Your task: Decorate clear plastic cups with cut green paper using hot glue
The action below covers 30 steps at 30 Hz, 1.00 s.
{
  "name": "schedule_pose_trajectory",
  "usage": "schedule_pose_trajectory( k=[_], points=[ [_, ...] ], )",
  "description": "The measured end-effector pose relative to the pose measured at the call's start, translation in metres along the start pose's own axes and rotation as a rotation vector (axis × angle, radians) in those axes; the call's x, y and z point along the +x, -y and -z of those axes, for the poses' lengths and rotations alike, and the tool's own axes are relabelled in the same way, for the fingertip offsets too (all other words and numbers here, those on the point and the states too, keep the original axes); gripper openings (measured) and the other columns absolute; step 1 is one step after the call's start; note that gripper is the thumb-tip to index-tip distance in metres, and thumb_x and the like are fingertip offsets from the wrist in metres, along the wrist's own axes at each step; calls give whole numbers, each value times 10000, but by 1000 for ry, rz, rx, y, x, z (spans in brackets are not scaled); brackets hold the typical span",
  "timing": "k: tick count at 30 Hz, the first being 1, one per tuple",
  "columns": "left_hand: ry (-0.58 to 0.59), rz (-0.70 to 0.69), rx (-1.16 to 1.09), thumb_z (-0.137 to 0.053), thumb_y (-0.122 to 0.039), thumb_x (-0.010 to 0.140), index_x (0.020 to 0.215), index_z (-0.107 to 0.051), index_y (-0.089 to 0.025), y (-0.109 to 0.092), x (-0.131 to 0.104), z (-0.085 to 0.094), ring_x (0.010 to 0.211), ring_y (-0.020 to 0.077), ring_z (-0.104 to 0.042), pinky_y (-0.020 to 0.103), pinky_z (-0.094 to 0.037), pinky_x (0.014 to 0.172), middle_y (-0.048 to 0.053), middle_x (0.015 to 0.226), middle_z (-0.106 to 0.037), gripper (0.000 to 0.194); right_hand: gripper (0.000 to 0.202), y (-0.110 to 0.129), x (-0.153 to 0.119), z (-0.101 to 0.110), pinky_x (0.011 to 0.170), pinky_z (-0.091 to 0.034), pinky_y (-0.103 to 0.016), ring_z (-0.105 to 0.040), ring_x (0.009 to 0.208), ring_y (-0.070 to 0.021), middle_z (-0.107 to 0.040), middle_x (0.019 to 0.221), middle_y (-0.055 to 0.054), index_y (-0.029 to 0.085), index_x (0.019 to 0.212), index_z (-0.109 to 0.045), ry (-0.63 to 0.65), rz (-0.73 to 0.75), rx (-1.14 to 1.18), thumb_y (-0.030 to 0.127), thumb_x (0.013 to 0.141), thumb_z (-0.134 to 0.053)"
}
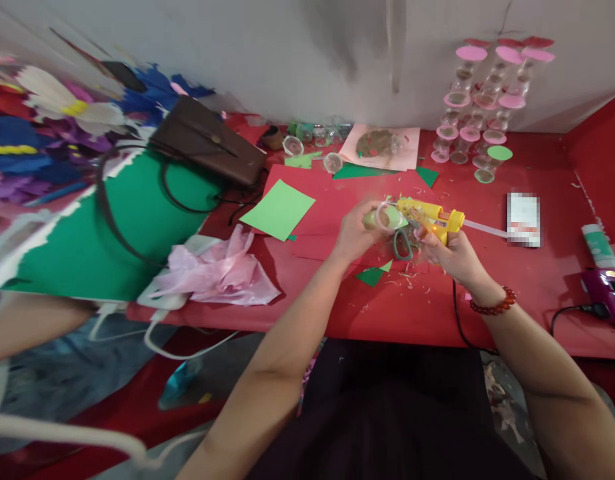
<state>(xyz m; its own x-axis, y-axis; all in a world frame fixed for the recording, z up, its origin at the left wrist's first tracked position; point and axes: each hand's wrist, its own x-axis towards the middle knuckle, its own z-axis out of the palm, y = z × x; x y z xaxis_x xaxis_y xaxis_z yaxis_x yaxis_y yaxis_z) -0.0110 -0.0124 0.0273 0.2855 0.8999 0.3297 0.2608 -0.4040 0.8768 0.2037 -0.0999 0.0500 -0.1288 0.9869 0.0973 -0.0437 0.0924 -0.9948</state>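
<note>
My right hand (450, 252) is closed round the handle of a yellow glue gun (427, 215). A long translucent glue stick (485, 229) juts from its back end, and a small orange light glows on its side. My left hand (358, 230) grips a small clear plastic cup (389, 216), its round rim facing the gun's nozzle. Something pale green shows through the cup. The nozzle lies close to the rim; I cannot tell whether they touch. Just below, scissors with grey-green handles (403, 245) rest on the table, partly hidden by the gun and my right hand.
Stacked clear cups with pink discs (470, 100) stand at the back right. A light green sheet (278, 209) lies on red paper. Left are a brown bag (207, 140), a pink plastic bag (220, 270) and a power strip (160, 293). Another person's arm (42, 323) shows at far left.
</note>
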Motion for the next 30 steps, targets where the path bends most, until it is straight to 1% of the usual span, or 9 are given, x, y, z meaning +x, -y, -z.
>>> schedule_pose_trajectory(
  k=[4, 8, 13, 19, 25, 30],
  points=[
    [-37, -57, 53, -891, -351, 677, 1053, -723, -262, 4, 1, 0, 1019, 244, -708, 398, -557, 918, 51, 1133, -768, 422, 545, -1, 0, 0, 468, -317, -254, -365, 471, -60, -445, 561, 92, 222, 831, -577, 0, -3, -5, 744, 826, -732],
    [-57, -104, 110, -897, -421, 698, 1057, -725, -261, 7, 2, 2, 1090, 256, -704, 412, -544, 977, 68, 1171, -774, 429, 533, 3, -1, -1, 469, -305, -256, -356, 469, -56, -443, 559, 96, 223, 834, -567, 8, 22, 7, 731, 841, -730],
    [-50, -80, 116, -880, -385, 716, 1080, -726, -262, 5, 2, 4, 1106, 254, -708, 403, -549, 973, 68, 1201, -779, 414, 541, 8, -2, -2, 470, -309, -260, -357, 461, -55, -430, 545, 104, 221, 849, -573, 6, 30, 24, 739, 836, -728],
    [-35, -65, 93, -868, -436, 736, 1080, -723, -257, 0, 1, 3, 1071, 243, -711, 384, -554, 942, 73, 1176, -778, 414, 546, 7, -2, -2, 472, -311, -260, -357, 459, -55, -424, 530, 108, 219, 847, -584, -6, 17, 16, 747, 832, -725],
    [-12, -48, 79, -876, -444, 723, 1079, -708, -258, 5, 1, -1, 1028, 233, -705, 377, -554, 917, 72, 1142, -771, 436, 555, 8, -2, -3, 481, -339, -259, -365, 459, -58, -422, 514, 109, 221, 825, -579, -6, 1, -3, 757, 823, -724],
    [1, -39, 37, -881, -404, 704, 1064, -712, -250, 7, 1, -1, 1024, 238, -698, 388, -549, 929, 61, 1110, -760, 426, 568, 6, -1, -2, 480, -354, -256, -378, 455, -59, -433, 513, 105, 221, 816, -587, 3, -3, -20, 772, 811, -723]
  ],
)
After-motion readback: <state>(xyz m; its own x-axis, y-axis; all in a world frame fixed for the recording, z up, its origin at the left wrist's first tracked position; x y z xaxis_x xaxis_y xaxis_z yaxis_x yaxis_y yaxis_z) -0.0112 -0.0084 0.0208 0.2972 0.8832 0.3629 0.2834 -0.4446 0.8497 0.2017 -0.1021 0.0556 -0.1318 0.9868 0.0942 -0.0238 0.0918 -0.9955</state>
